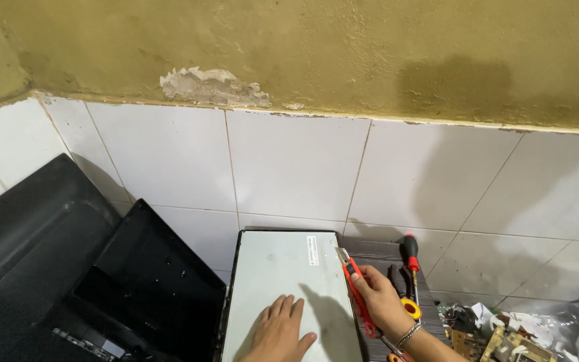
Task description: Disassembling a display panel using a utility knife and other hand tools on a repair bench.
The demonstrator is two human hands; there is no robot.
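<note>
Pressing flat on the pale metal back of a display panel (pixel 283 275), the left hand (pixel 277 332) lies palm down with its fingers spread and nothing in its grip. The panel rests face down on a dark striped table (pixel 376 255), its far edge near the white tiled wall (pixel 289 164). The right hand (pixel 380 298), a bracelet at its wrist, is closed around a red utility knife (pixel 355 285), whose short blade points away along the panel's right edge; whether the tip touches the edge is hard to tell from here. Just right of that hand lie a red-and-black-handled screwdriver (pixel 410 251) and a yellow-handled tool (pixel 410 308). Leaning against the wall at left are two black plastic television back covers (pixel 68 268). At the lower right sits a heap of circuit boards and scrap (pixel 504 335).
</note>
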